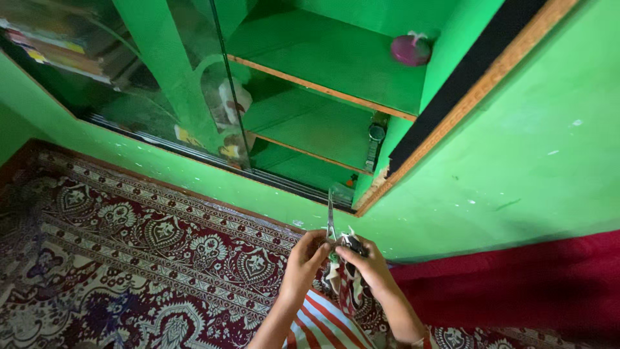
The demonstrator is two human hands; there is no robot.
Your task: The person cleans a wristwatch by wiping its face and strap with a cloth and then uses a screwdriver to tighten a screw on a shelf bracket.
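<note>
Seated on a patterned carpet [129,258] before a green cupboard [323,58], a person works with both hands raised in front of the chest. The left hand [309,253] is curled shut around the handles of a pair of scissors [330,216], whose closed blades rise straight up from the fingertips, long axis near vertical, tips toward the cupboard's lower shelf. Just right of it and touching, the right hand [363,260] pinches a scrap of patterned cloth [345,278] between thumb and fingers; the cloth hangs down below both sets of fingers, toward the lap. The scissors' pivot lies between the two hands, nearer the left. Above and to the right of the fingers, well apart, a wristwatch [375,139] hangs at the shelf edge and a purple round object [410,49] sits on the top shelf.
</note>
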